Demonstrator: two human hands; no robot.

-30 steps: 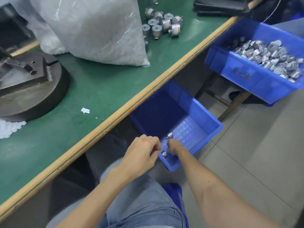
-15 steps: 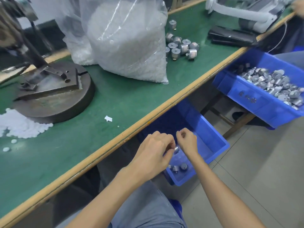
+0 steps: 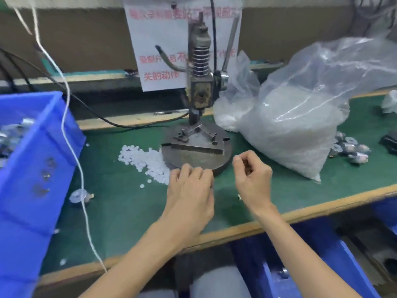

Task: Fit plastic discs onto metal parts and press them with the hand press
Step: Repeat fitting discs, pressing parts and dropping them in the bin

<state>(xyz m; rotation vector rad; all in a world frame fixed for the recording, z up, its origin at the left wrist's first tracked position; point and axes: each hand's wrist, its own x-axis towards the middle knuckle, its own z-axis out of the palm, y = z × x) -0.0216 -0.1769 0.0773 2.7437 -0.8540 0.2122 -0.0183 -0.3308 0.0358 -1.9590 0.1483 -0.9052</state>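
The hand press [image 3: 199, 93] stands on its round steel base [image 3: 193, 157] at the middle of the green table [image 3: 120, 211]. A loose pile of white plastic discs [image 3: 148, 163] lies just left of the base. My left hand [image 3: 190, 192] hovers in front of the base beside the pile, knuckles up and fingers curled under; the fingertips are hidden. My right hand [image 3: 251, 175] is raised to the right of it, fingers curled, thumb against forefinger, with nothing clearly held. A group of metal parts [image 3: 348, 149] lies at the right.
A big clear bag of white discs [image 3: 296, 125] sits right of the press. A blue bin [image 3: 38, 147] with metal parts stands at the left, a white cord [image 3: 71, 147] hanging before it. One part [image 3: 79, 195] lies near the bin. Blue bins [image 3: 322, 265] sit under the table edge.
Both hands have come up from the blue bin below the table edge to the tabletop in front of the press. The view has swung left and up towards the press.
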